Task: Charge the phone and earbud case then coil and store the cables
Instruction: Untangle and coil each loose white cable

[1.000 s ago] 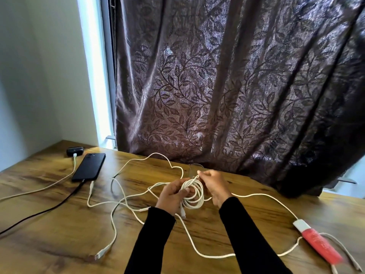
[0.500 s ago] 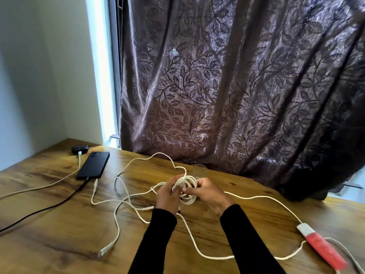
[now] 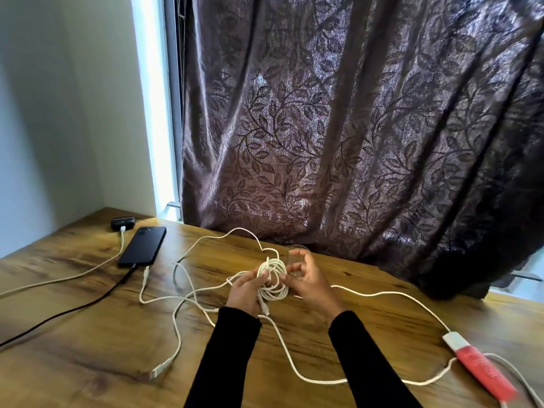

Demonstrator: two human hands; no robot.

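Coil: white round-cord cable wound into a small loose coil [image 3: 273,277], held just above the wood-grain brown table [image 3: 88,334], at about 12 o'clock from the person's sleeves, centre of view.
Left hand: left hand [image 3: 245,293] grips the coil's 8 o'clock side, fingers curled round the bundled loops; a short plug end hangs below the palm.
Right hand: right hand [image 3: 307,282] sits at the coil's 3 o'clock edge; fingers spread and lifted, thumb and forefinger tips close to the loops. Pinching a strand or just touching, can't tell. Looks free, not wrapped round anything.
Key relation: the loose tail leaves the coil low, runs toward 5 o'clock, sweeps along the table and ends near the red-and-white flat oblong gadget [image 3: 482,369] at far 4 o'clock. So the slack lies on the right hand's side; that hand is nearer it, left hand acts as anchor.
Coil axis: loops stand roughly upright, face toward the camera.
Next move, best guess: right hand reaches down-right for slack, brings another turn over.
Risk: several other white cables cross at 9 o'clock of the coil; easy to snag one.
Charging: black slab phone [image 3: 142,245] at 10 o'clock, dark cable in its near end; small black earbud case [image 3: 122,223] just beyond it, white plug in. Both look plugged in.
Progress: coiling underway, storage not yet done.
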